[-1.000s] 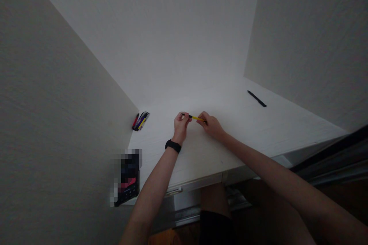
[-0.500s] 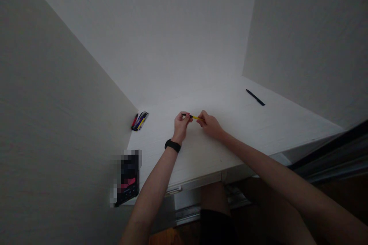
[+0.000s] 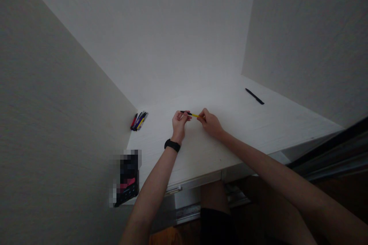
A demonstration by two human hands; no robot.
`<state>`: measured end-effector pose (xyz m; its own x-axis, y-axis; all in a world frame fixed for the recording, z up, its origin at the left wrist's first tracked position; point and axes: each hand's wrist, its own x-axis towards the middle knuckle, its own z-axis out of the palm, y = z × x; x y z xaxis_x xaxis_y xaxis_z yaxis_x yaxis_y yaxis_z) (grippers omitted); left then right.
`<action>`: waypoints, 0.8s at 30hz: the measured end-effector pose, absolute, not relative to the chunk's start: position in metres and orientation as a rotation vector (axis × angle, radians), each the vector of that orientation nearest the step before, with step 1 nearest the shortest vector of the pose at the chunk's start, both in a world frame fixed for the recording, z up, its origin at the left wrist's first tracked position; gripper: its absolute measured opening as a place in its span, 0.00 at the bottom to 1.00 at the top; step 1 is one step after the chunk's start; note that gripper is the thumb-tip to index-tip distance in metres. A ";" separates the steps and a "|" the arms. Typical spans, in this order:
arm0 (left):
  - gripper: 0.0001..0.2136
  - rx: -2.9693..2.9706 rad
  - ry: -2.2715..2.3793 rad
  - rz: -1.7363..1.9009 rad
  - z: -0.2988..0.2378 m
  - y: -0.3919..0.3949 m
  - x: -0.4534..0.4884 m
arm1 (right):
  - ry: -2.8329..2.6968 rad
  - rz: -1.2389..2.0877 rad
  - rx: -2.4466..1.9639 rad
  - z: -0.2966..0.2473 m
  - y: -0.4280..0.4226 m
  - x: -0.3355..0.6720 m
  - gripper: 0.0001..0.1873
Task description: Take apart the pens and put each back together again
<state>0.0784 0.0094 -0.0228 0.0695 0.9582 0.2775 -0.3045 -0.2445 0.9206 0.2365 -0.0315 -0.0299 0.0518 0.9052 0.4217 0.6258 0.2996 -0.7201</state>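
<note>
So both hands are up over the desk here. The left hand [image 3: 179, 124], with a black wristband [image 3: 172, 145] on its wrist, has a narrow pinch on the black end of a slim yellow pen with a black end [image 3: 194, 115]. The right hand [image 3: 210, 123] has an equally narrow grip on the yellow end, fingertips right at the tip, so the pen sits level between the two hands, just above the white painted desk [image 3: 258, 134]. Can't tell if it's touching the surface, but it looks lifted. Over in the far left corner, a small bunch of red, blue and yellow pens [image 3: 139, 121] lies against the wall. A slim black pen [image 3: 254, 96] lies by the far right wall, well apart from the hands. There's also a dark object [image 3: 128, 178] on the left edge of the desk, too pixelated to make out.
</note>
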 end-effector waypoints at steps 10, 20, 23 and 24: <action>0.17 1.224 0.799 1.447 -0.024 0.010 0.077 | -1.709 0.322 -1.326 -0.029 -0.026 0.238 0.10; 0.19 1.194 0.837 1.476 -0.018 0.007 0.078 | -1.755 0.300 -1.535 -0.017 -0.035 0.233 0.12; 0.18 1.303 0.794 1.372 -0.017 0.006 0.078 | -1.817 0.237 -1.602 -0.014 -0.038 0.232 0.18; 0.17 1.330 0.785 1.347 -0.018 0.006 0.078 | -1.829 0.219 -1.617 -0.013 -0.038 0.232 0.20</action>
<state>0.0779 0.0059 -0.0175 0.1544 0.9466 0.2830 -0.2206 -0.2461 0.9438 0.2323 -0.0384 -0.0134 0.0000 0.9286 0.3710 0.8146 0.2152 -0.5386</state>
